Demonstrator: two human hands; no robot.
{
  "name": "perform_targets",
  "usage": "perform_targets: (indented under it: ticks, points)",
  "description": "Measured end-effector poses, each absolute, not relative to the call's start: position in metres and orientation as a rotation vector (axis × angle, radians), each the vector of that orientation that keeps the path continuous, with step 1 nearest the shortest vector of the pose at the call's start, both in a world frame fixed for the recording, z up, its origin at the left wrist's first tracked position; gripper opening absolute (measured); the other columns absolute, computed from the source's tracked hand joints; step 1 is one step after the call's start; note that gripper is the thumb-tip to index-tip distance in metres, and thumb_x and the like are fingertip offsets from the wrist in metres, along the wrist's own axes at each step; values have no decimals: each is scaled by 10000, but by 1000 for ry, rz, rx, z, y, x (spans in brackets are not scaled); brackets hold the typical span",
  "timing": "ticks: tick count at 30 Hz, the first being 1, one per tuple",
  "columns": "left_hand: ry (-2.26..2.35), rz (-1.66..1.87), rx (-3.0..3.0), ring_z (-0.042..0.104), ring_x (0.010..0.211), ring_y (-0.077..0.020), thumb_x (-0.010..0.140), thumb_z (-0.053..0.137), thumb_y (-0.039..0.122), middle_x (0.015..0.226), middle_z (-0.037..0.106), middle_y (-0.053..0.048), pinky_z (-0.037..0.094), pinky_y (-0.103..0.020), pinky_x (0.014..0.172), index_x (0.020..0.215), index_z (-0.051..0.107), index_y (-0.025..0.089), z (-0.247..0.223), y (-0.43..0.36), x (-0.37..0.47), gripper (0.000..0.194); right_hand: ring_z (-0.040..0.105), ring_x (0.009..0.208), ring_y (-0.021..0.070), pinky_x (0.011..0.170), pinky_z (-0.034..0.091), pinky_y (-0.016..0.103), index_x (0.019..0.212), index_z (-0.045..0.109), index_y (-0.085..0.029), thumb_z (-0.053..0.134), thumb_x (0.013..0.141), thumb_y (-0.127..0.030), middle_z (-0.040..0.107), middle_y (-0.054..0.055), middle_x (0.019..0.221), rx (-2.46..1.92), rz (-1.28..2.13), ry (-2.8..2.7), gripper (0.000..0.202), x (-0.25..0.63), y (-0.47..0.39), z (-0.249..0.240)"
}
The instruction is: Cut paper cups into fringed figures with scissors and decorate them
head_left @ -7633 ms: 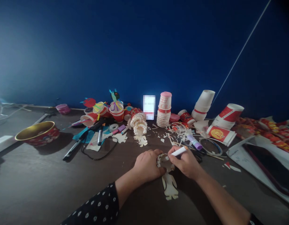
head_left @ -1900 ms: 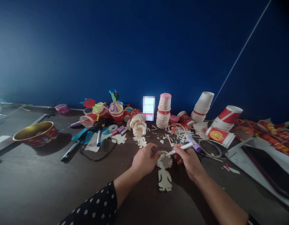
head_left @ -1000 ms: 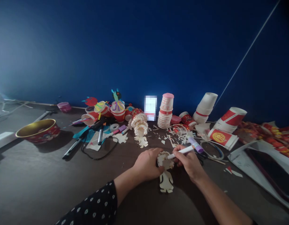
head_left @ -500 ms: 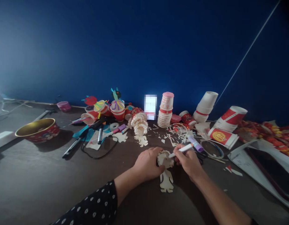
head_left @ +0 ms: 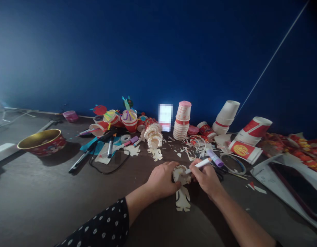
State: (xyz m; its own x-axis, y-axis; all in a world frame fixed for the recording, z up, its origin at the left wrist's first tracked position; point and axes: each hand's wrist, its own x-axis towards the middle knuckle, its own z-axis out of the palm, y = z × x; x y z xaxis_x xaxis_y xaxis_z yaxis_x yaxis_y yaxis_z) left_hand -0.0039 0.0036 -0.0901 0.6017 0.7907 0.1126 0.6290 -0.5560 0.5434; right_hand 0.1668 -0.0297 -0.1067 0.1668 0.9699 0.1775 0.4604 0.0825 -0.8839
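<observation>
A pale paper figure [head_left: 183,199] lies flat on the dark table, with a round, ruffled-edged head near the centre. My left hand [head_left: 163,180] grips the left rim of that head, its thumb at the lower edge and its fingers along the top. In my right hand [head_left: 204,176] is a white pen [head_left: 201,163], pinched between thumb and fingers, its tip at the inside of the round head. The right hand's lower fingers are partly hidden beside the head's right edge.
Behind the hands stand a ruffled paper piece [head_left: 154,140], paper scraps and a stack of cups [head_left: 183,120]. Leftward are a gold-lined bowl [head_left: 41,144] and black markers [head_left: 80,163]. On the right lie a purple glue stick [head_left: 215,158] and a phone [head_left: 297,188] on a white tray [head_left: 258,168].
</observation>
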Motion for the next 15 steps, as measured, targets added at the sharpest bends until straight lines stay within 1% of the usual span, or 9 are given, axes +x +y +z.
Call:
perform_targets:
  ticks: [12,15]
  points:
    - [1134,472,2387,562,889,-209,600,582,291,995,601,-46,435,-298,759,1085,491,228,-92,3,-4,498,453,424,114,425,354,211,603,483,-196,461,748,-244,477,-51,442,-1529,667,-1480,154,166,-31,-105]
    - [1141,463,2402,564,874,-208,604,578,297,981,601,-47,441,-298,742,1088,485,223,-92,3,-4,498,451,429,114,431,354,211,592,481,-196,465,751,-250,473,-51,443,-1525,667,-1490,168,166,-31,-105]
